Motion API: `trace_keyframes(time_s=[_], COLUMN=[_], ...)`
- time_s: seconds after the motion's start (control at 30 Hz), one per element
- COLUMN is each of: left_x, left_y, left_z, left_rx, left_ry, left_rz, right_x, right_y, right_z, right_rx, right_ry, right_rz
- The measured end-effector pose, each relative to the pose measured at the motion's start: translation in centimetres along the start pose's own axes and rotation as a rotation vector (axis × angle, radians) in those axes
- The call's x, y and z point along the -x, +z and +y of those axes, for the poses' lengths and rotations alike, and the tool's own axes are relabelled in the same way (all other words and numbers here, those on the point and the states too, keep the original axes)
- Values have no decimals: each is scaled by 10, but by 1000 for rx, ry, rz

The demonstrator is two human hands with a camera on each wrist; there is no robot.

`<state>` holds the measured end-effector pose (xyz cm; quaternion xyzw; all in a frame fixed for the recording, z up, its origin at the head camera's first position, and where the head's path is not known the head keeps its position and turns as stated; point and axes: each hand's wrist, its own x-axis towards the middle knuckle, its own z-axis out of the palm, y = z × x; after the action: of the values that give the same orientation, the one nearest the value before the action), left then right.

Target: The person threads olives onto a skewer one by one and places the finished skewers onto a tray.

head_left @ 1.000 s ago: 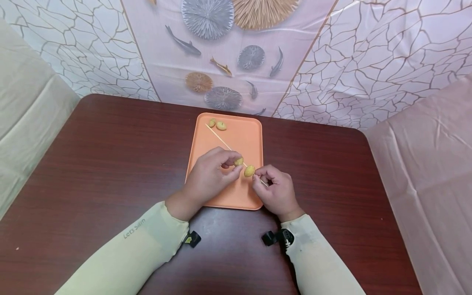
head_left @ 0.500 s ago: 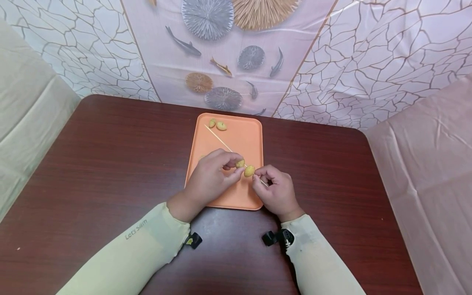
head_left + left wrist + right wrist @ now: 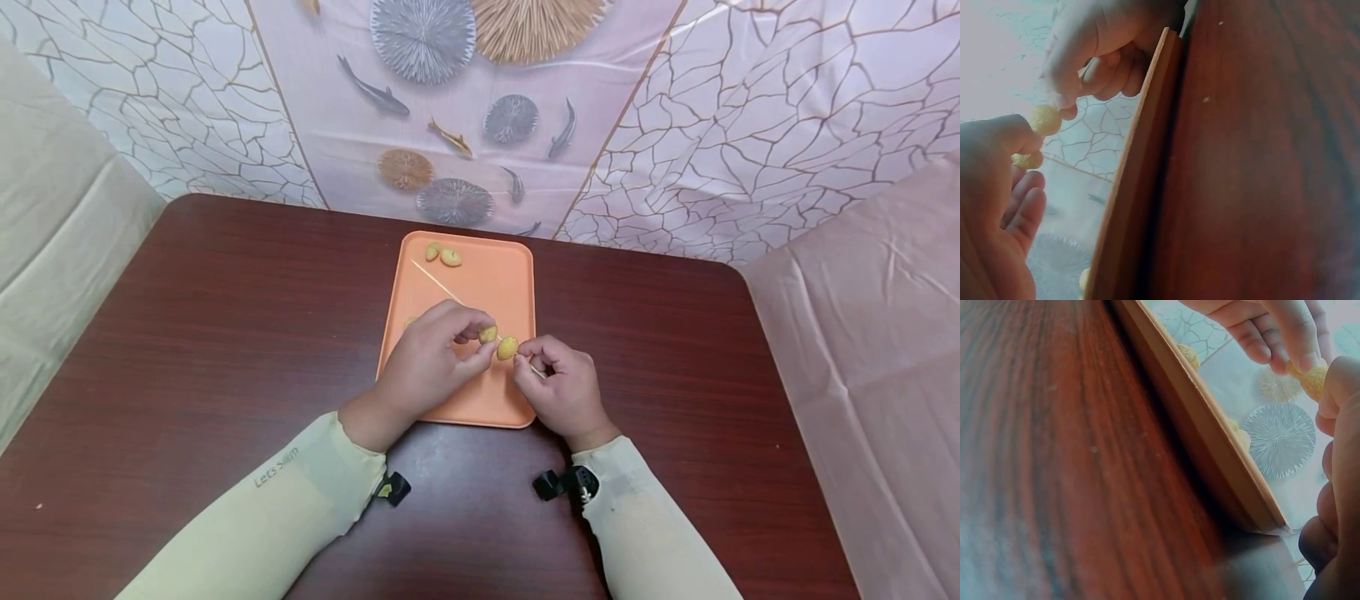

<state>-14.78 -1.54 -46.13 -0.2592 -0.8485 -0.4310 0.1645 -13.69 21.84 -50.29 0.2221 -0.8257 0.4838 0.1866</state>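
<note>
Over an orange tray (image 3: 491, 392), my left hand (image 3: 431, 354) pinches a small rough yellow ball (image 3: 488, 333) between thumb and fingertips. My right hand (image 3: 562, 383) pinches a thin wooden skewer (image 3: 435, 279), whose near end shows beside the curled fingers. Threaded on it, right at the right fingertips, is a second yellow ball (image 3: 507, 347). The left hand's ball lies in line with the skewer, a short gap from the second one. In the left wrist view both the held ball (image 3: 1027, 160) and the second ball (image 3: 1045, 120) show close together.
Two more yellow balls (image 3: 450, 257) lie at the tray's far left corner. Another yellow ball (image 3: 411, 320), mostly hidden, peeks out behind the left hand. The tray rests on a dark wooden table (image 3: 660, 333), with a patterned cloth (image 3: 480, 125) behind it.
My left hand has shifted slightly right, bringing its ball closer to the second one. The skewer's far tip has swung a little left and nearer. My right hand has stayed in place.
</note>
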Motion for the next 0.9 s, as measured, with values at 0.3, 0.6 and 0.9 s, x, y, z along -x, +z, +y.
trace_keyframes(time_s=[0.3,0.6,0.9], left_x=[-18,-21,-18], left_y=[-54,-82,-72], left_z=[-21,-43,-50], left_rx=[-43,-191,-271], left_ry=[-137,-264,-242], left_rz=[-211,-494,-528], right_x=[-1,-2,-2], right_y=[1,-1,0], right_z=[4,4,4], right_rx=[-4,-18,-26], right_ry=[93,126,142], right_rz=[69,59,53])
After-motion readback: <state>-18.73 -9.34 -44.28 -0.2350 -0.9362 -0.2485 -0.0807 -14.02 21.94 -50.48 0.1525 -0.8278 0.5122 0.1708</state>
